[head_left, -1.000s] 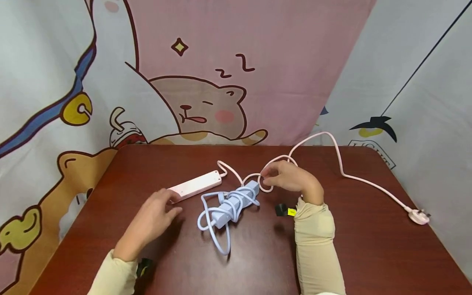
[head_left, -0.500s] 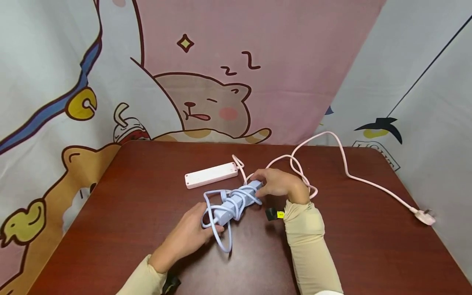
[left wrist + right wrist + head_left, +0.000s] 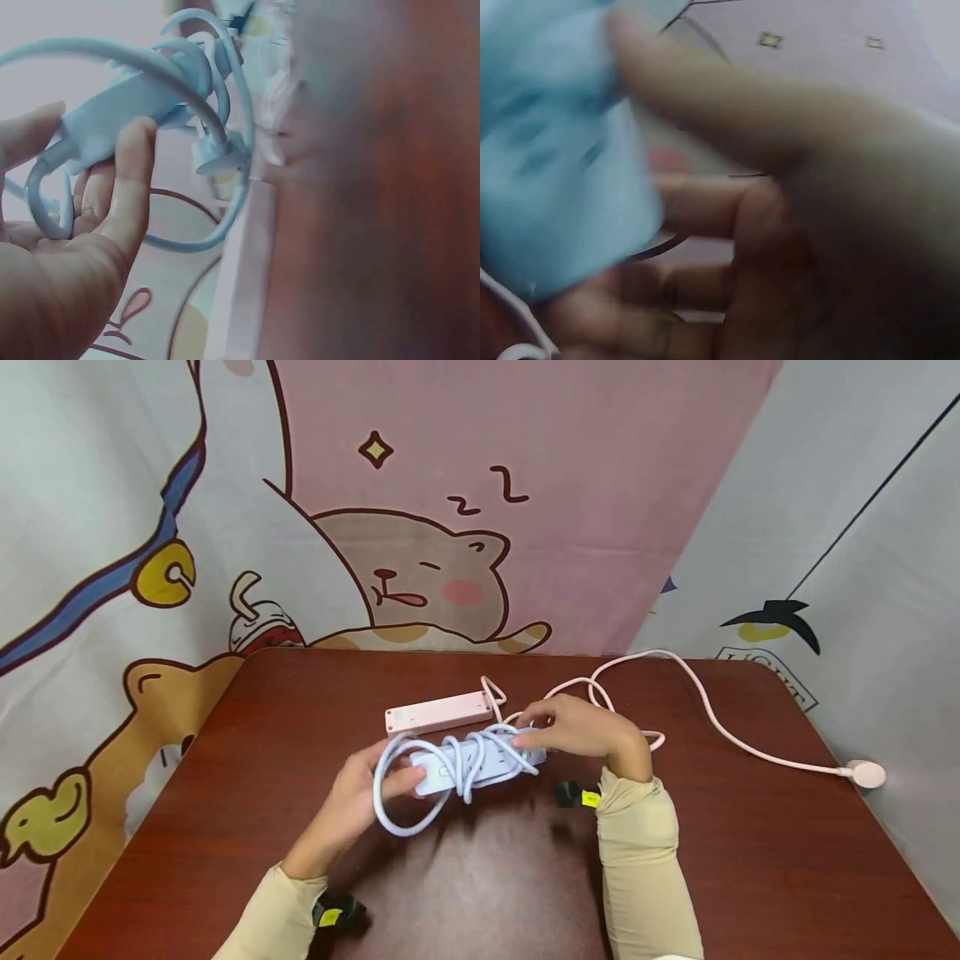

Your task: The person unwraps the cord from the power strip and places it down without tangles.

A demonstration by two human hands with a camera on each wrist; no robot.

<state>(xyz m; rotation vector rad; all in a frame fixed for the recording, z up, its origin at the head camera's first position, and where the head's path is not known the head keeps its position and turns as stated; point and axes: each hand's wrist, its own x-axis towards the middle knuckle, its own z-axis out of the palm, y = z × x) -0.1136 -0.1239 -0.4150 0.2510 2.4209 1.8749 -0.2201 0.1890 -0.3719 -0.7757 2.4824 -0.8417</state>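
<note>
A light blue power strip (image 3: 491, 762) is held up over the table, its own cord (image 3: 405, 833) wound several times round it and looping out at the left end. My left hand (image 3: 348, 797) grips that end, the thumb in front and the fingers behind. In the left wrist view, the cord's plug (image 3: 221, 154) hangs among the loops beside the strip. My right hand (image 3: 585, 732) holds the other end between thumb and fingers; the right wrist view is blurred, but the thumb (image 3: 682, 82) lies against the socket face. Just behind lies a pink power strip (image 3: 438, 714).
From the pink strip a pale pink cord (image 3: 716, 718) curls behind my right hand and runs right to its round plug (image 3: 867, 774) near the table's right edge. Printed cloth (image 3: 585, 485) hangs behind the brown table (image 3: 712, 860).
My left hand left the pink strip and took hold of the blue one; my right hand moved onto its other end. The blue strip was lifted and turned sockets forward. The pink strip and plug shifted.
</note>
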